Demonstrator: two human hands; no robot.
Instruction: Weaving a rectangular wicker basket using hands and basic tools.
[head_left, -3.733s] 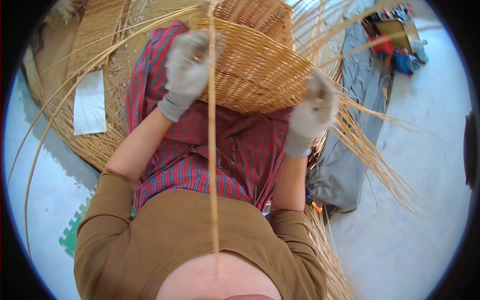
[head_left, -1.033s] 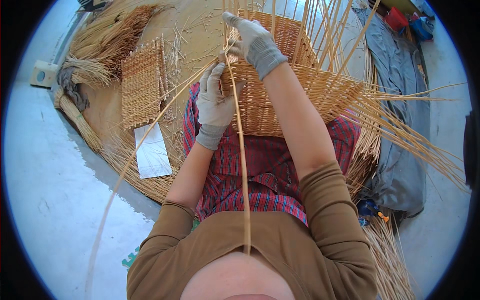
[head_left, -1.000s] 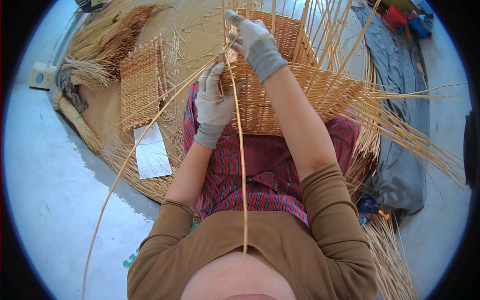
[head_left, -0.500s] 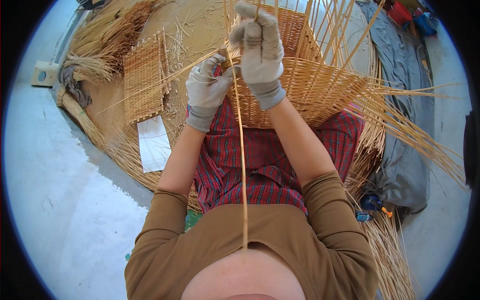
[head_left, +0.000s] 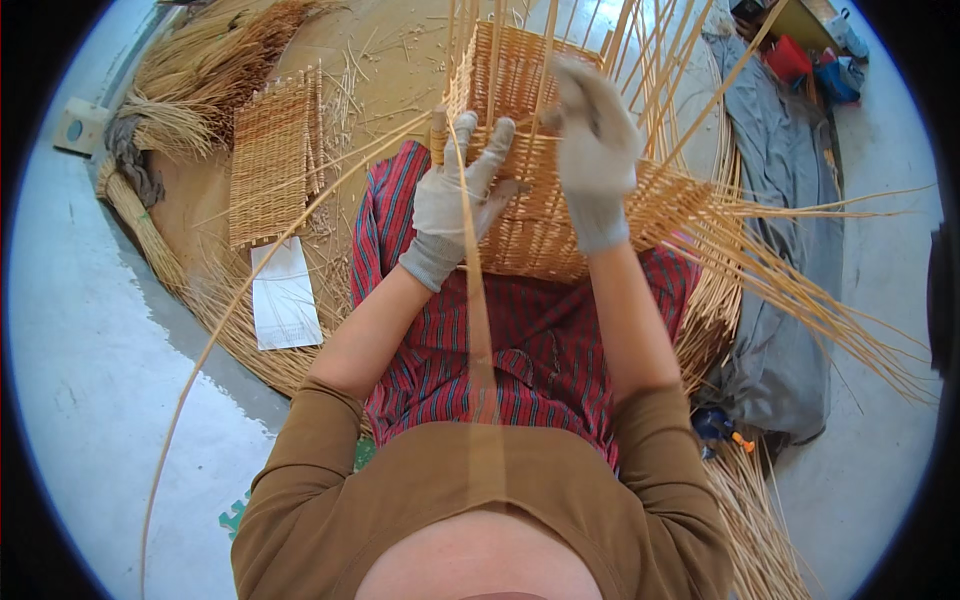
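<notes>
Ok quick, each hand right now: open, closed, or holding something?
Left white-gloved hand: open, spread against the honey-brown woven wicker basket.
Right white-gloved hand: blurred; whether it holds anything cannot be told.

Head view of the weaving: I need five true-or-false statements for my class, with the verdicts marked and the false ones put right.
1. The left hand and the right hand are both bare. False: both wear pale gloves with grey cuffs.
2. The left hand is against the left part of the wicker basket. True.
3. The checked cloth under the basket is mainly yellow. False: it is mainly red.
4. Long thin rods fan out past the basket's right side. True.
5. The white paper lies to the right of the basket. False: it lies to the left, by the near end of a flat woven mat.
</notes>
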